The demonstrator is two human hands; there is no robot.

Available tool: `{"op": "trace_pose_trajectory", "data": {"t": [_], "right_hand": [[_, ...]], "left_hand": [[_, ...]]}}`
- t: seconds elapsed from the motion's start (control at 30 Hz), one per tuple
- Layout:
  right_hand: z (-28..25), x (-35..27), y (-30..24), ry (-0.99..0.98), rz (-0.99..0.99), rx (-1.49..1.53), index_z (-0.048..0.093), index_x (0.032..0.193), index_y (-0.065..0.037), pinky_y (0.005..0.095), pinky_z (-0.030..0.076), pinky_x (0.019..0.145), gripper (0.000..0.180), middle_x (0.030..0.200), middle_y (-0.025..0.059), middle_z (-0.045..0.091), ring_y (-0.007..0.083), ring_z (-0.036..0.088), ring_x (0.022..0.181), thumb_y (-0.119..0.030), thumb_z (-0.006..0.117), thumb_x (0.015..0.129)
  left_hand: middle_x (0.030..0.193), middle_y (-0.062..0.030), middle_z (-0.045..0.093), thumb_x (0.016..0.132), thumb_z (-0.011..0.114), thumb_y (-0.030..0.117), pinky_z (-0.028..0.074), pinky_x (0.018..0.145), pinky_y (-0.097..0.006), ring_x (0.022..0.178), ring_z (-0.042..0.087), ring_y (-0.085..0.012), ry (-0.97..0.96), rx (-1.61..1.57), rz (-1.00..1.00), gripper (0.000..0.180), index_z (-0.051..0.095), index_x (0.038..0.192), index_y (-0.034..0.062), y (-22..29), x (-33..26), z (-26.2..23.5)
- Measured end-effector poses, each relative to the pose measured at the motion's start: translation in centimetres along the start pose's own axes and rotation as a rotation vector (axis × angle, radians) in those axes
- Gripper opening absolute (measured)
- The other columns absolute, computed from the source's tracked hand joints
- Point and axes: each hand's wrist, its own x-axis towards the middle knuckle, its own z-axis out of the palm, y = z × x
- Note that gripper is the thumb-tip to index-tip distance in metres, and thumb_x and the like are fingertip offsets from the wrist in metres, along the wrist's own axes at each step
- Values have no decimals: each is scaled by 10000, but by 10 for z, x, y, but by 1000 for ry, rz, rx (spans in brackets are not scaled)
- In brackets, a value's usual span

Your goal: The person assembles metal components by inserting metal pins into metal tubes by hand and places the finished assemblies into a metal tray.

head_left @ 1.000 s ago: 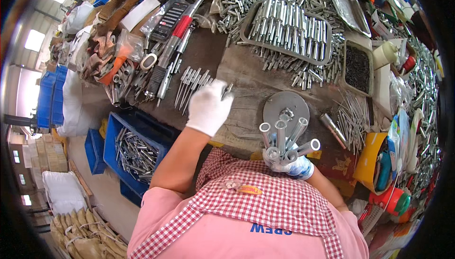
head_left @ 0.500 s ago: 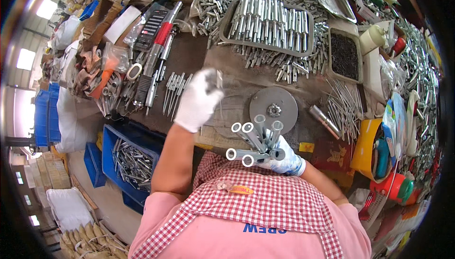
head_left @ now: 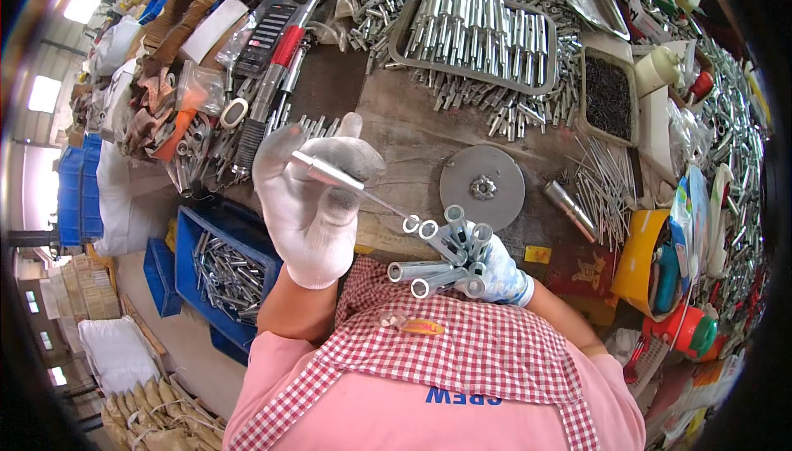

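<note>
My left hand (head_left: 307, 218), in a white glove with greyed fingertips, pinches a silver metal rod (head_left: 334, 173). The rod has a thick body and a long thin shank that slants down to the right, its tip close to a tube's open mouth; I cannot tell whether it is inside. My right hand (head_left: 503, 276), in a patterned white glove, is closed round several silver metal tubes (head_left: 444, 245). Their open ends fan out to the left and upward. Some of the right fingers are hidden behind the tubes.
A grey round disc (head_left: 482, 188) lies on the bench beyond the tubes. Farther back sits a metal tray (head_left: 540, 86) of silver parts amid loose piles. Thin rods (head_left: 606, 183) and a dark-filled bin (head_left: 585, 117) are at right. A blue crate (head_left: 188, 282) stands at left.
My left hand has come back from the small rods on the bench toward the tubes, turning palm up, and now shows a rod in its fingers. My right hand stays nearly in place.
</note>
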Motion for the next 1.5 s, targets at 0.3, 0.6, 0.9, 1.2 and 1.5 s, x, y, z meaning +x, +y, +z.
{"op": "trace_pose_trajectory", "data": {"t": [0.3,0.6,0.9,1.2,1.5], "right_hand": [[-1,3,-13,-7,-12,-265,524,1133,-51,311,469,798,588,999,58,595,175,572,874,-184,802,632],[-2,2,-10,-22,-63,-267,522,1132,-49,296,467,818,602,1013,57,596,153,568,895,-195,817,628],[-1,3,-12,-25,-85,-264,521,1160,-43,303,467,831,641,1035,73,597,165,577,913,-200,826,619],[-3,3,-5,-42,-74,-267,515,1180,-43,314,464,841,696,1045,78,600,185,582,914,-223,841,593],[-2,2,-9,-34,-93,-256,524,1151,-45,312,469,814,682,1015,73,600,177,578,878,-236,845,580]], "left_hand": [[834,-63,602,831,687,174,232,1053,-550,823,594,-233,-222,-51,-120,543,358,1260,128,-9,-21,1],[793,-78,642,811,702,145,215,1067,-543,825,636,-260,-357,-42,-172,451,407,1152,148,-15,-28,2],[785,-76,638,818,692,133,209,1062,-564,794,637,-254,-368,-64,-199,448,398,1155,152,-13,-28,1],[834,-84,644,828,670,101,179,1083,-534,835,641,-228,-360,-147,-200,416,421,1160,126,-16,-28,0],[885,-93,644,840,641,40,134,1108,-506,879,641,-202,-378,-199,-191,412,424,1186,99,-16,-27,1]]}}
